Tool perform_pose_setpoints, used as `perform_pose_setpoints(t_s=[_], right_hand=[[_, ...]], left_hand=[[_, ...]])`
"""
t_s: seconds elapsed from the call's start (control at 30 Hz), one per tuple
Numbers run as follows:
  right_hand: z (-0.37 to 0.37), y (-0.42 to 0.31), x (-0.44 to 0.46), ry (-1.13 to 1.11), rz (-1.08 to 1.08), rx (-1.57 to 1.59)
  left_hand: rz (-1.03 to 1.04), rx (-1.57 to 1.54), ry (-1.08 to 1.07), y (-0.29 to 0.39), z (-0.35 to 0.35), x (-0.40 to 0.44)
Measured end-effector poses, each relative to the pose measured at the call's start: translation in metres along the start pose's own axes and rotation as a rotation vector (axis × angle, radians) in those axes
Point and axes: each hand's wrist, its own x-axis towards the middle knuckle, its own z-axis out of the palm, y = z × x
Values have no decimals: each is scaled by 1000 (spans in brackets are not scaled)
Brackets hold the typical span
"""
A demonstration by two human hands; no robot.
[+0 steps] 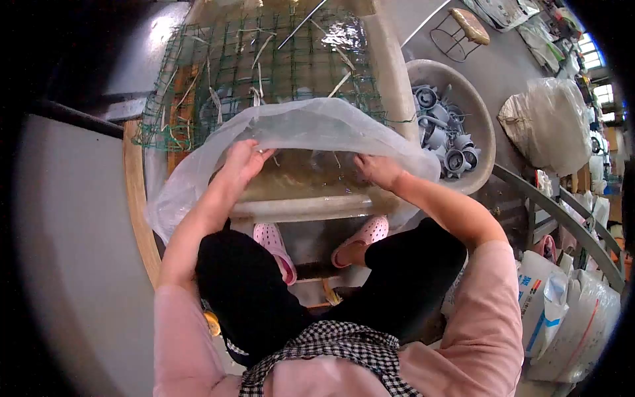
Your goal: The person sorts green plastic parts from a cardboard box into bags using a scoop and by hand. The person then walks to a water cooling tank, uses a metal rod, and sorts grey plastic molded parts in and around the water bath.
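Observation:
A translucent plastic sheet [305, 118] arches across the near end of a water-filled tub [301, 207], its sides hanging down left and right. My left hand [246, 161] grips the sheet's near edge left of centre, thumb pointing inward. On the right, my right hand [380, 171] has its fingers curled at the same edge, their tips partly hidden. Between both hands, shallow cloudy water shows below the sheet. Just beyond the plastic lies a green wire mesh [228, 66] with white strips tied to it, over the tub.
A rounded basin [486, 112] of grey plastic parts [455, 135] stands right of the tub. Further right are a small stool [469, 26], a plastic-covered bundle [549, 126], a curved metal rail [562, 205] and packed bags [575, 317]. A wooden edge [139, 198] runs along the left.

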Motion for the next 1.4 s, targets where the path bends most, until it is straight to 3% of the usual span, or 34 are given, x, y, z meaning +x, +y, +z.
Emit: perform_pose_setpoints(t_s=[0.03,0.37,0.57,0.67,0.7,0.77,0.83,0.87,0.9,0.97,1.1,1.2,1.3,1.37,1.4], right_hand=[[-9,-1,-3,68,69,172],[-63,-27,-7,249,292,679],[-71,-8,-11,561,322,887],[-88,13,-27,488,598,1385],[-88,18,-31,490,600,1385],[-85,34,-44,719,632,1822],[-62,61,-55,711,557,1824],[-70,64,-60,694,616,2017],[-63,69,-66,698,617,2018],[-54,76,-75,565,457,1073],[-57,100,-82,693,963,2172],[-51,123,-104,1021,1019,2131],[-24,174,-130,1222,914,2161],[-32,183,-136,1344,1026,2172],[-35,184,-130,1401,1268,1936]], left_hand=[[13,0,-7,0,0,-1],[-21,-23,-1,1,-2,2],[-12,-37,-31,-1,5,-6],[-31,-48,8,0,10,-11],[-21,-21,-4,-1,9,-11],[-12,8,-19,-1,6,-7],[-38,-31,-5,-2,0,0],[-38,-29,-6,-2,-1,0],[-23,-16,-31,-3,-2,0],[-9,1,-56,-2,-7,4],[-42,-29,-25,-1,-5,1],[-50,-8,-38,0,-6,0],[-46,30,-45,-2,-6,-1],[-36,47,-40,-3,-5,-2],[-39,40,-48,-2,-6,-2]])
